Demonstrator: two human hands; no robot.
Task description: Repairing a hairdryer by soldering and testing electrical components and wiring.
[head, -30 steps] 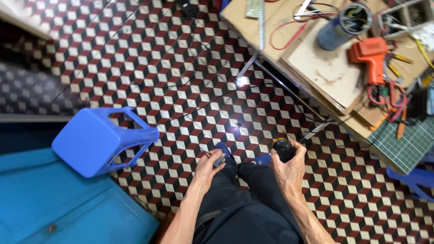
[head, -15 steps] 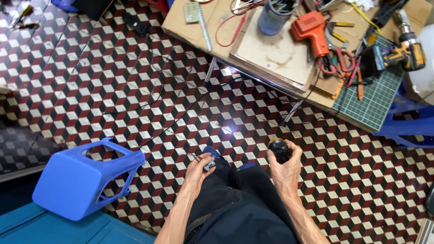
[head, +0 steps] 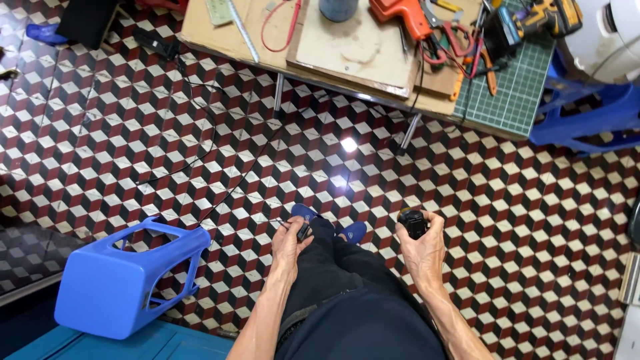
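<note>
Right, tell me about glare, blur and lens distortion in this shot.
Head view: a white glare spot burns out on the glossy cube-patterned tile floor; wide-angle lens bends the cluttered wooden workbench edge; the left hand, the right hand and its small black device stay fairly sharp.

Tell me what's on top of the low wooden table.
The table carries a wooden board, an orange power tool, a red cable loop, a green cutting mat and a yellow-black drill. Its far side is out of frame.
</note>
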